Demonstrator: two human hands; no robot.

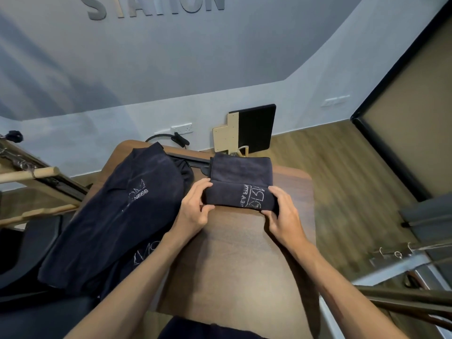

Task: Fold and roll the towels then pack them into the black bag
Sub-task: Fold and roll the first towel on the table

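A dark navy towel (241,178) with white lettering lies on the brown table (234,260), its near part rolled up and its far part still flat. My left hand (194,209) grips the roll's left end, thumb underneath. My right hand (283,211) grips the right end, fingers curled over the top. A pile of more navy towels (115,216) with printed logos lies at the table's left. Behind that pile a piece of black fabric (186,171) shows; whether it is the black bag I cannot tell.
A black and beige board (254,129) leans on the wall behind the table. Wooden exercise equipment (31,174) stands at the left, metal frame parts (403,260) at the right. A dark door frame (381,133) is at far right. Wood floor surrounds the table.
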